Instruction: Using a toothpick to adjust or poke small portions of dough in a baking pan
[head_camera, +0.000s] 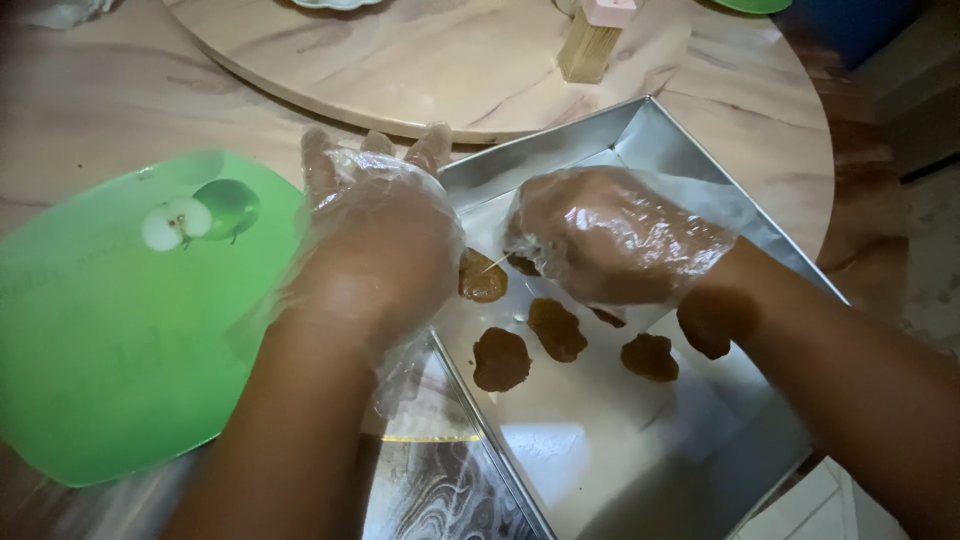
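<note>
Round marble-look table (90, 100) w/ raised round turntable (470, 70) at 12 o'clock. On tabletop: green plate (100, 350) w/ apple print at 9 o'clock, square metal tray (650, 140) at 4 o'clock. Wooden stick holder (590, 45) stands on turntable, approx 1 o'clock.

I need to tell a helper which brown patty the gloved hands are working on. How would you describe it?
Start at the square metal tray on the wooden table. Brown patties lie on its floor; find the one nearest the tray's left wall, between the left hand and right hand. Unlike the others, it has a thin stick poking from it.
</note>
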